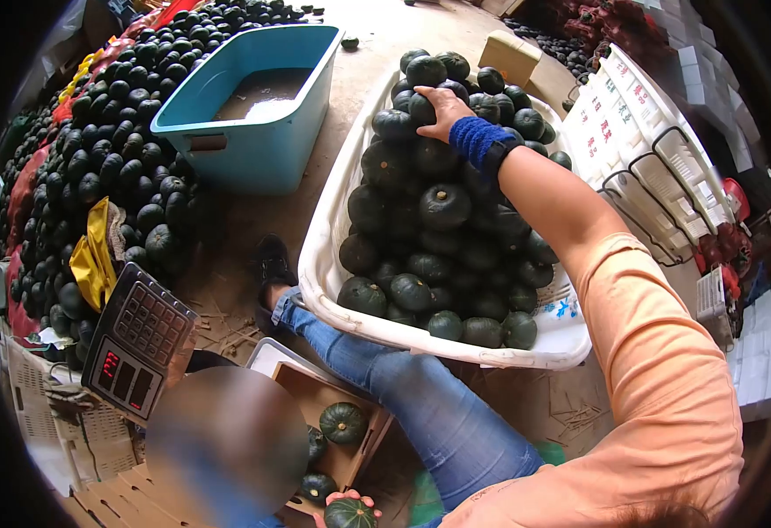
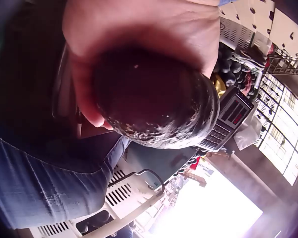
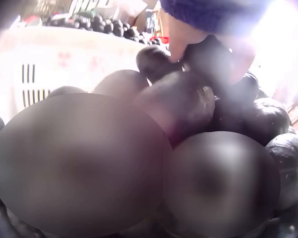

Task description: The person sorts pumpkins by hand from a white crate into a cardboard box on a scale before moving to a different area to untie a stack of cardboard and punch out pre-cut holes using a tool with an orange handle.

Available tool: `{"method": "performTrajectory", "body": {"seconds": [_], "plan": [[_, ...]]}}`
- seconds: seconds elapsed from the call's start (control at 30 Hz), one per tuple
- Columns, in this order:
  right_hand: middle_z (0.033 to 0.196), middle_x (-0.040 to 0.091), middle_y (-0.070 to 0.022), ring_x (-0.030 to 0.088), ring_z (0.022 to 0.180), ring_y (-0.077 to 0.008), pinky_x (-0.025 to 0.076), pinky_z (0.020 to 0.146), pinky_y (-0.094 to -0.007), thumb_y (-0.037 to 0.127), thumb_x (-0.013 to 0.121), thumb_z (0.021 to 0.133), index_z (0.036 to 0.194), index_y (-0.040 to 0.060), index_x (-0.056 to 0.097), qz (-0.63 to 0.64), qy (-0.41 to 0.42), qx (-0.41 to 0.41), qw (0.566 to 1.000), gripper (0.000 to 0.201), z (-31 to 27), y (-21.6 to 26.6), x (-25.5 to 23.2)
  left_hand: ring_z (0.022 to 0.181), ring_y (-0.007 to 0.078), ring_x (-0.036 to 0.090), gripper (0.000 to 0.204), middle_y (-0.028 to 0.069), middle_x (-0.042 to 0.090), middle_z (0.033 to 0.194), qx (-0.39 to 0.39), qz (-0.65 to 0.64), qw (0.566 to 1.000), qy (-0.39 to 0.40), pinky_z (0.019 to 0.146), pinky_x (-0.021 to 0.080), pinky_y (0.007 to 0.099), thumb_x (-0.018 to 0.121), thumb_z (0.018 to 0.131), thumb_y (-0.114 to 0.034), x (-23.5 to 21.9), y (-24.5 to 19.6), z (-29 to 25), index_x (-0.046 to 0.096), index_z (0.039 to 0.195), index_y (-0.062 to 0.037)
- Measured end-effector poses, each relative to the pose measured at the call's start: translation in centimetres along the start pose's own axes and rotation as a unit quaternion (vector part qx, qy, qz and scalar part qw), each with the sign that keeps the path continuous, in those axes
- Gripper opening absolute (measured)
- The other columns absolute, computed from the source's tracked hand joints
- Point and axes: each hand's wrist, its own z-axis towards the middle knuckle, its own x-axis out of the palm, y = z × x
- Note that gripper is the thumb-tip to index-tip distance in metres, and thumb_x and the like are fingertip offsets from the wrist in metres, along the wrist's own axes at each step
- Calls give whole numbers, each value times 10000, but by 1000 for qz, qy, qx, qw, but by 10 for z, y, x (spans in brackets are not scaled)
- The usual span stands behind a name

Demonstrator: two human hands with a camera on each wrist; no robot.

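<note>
Apparently the right hand (image 1: 442,113) grips a piled squash (image 1: 420,110), while the left hand (image 2: 141,27) holds a striped squash (image 1: 350,514).

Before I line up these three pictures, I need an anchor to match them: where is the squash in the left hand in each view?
Head: squash at the bottom edge, slightly left of centre.
Left wrist: large and dark near the centre, gripped by the left hand.
Right wrist: not in it.
Landmark: keypad scale, shared by head and left wrist only.

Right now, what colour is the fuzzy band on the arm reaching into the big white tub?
The fuzzy band is deep blue; it shows best in the head view.
</note>
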Motion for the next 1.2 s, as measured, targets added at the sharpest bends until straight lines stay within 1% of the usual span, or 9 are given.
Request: {"method": "performTrajectory", "body": {"seconds": [0.17,0.2,0.47,0.63,0.83,0.97,1.03,1.1,1.2], "plan": [[1216,501,-198,536,1099,-319,471,907,-356,320,736,638,1288,204,433,92,53,97,990,726,1,-2,-25,995,414,511,518,228,502,1149,10,-31,997,77,761,502,543,465,885,-473,-16,-3,6,497,1134,-20],[1166,532,-160,559,1052,-272,523,803,-385,335,745,635,1282,182,430,199,146,181,952,736,-11,11,-46,807,325,573,510,150,546,971,97,114,989,-11,486,538,404,403,857,-561,-18,4,11,507,1070,-109],[1103,563,-88,558,1068,-182,479,855,-324,303,598,839,1282,82,397,720,310,50,619,534,-189,178,-116,888,307,608,537,152,599,1017,117,105,985,-64,692,525,431,384,890,-555,-18,5,2,548,1074,-78],[1061,578,-125,587,971,-177,470,839,-308,189,649,835,1293,89,366,578,348,-83,734,548,-269,304,-58,937,268,617,515,102,611,1058,160,128,975,-81,737,546,377,490,893,-499,-31,10,4,534,1147,-54],[1173,513,-244,534,1079,-339,424,933,-368,184,640,800,1290,117,422,534,331,93,772,541,-330,359,157,765,198,632,424,53,613,960,209,194,948,-139,592,551,288,548,884,-427,-34,4,1,509,1142,-92],[1302,429,-228,408,1233,-337,333,1025,-375,168,581,842,1310,111,425,380,250,-4,890,497,-356,359,132,777,142,587,354,46,570,951,282,288,893,-201,630,512,284,534,899,-342,-34,3,-1,460,1147,-101],[1342,400,-215,367,1268,-312,282,1059,-362,268,552,892,1344,83,374,524,338,-34,781,520,-378,365,69,837,146,569,369,68,550,961,365,389,831,-161,736,472,290,533,896,-326,-43,5,5,440,1127,-54],[1218,516,-142,489,1138,-210,370,974,-308,291,579,895,1327,72,391,571,605,-29,554,519,-397,360,-14,807,217,583,476,111,576,930,371,556,738,-92,782,446,318,473,905,-419,-30,6,-4,424,1158,-18],[1144,536,-78,500,1077,-154,385,957,-292,160,632,852,1263,46,442,546,566,-49,616,467,-400,319,-51,694,185,557,619,77,571,761,305,621,721,16,658,426,295,398,909,-546,-10,8,-18,408,1218,-10]]}}
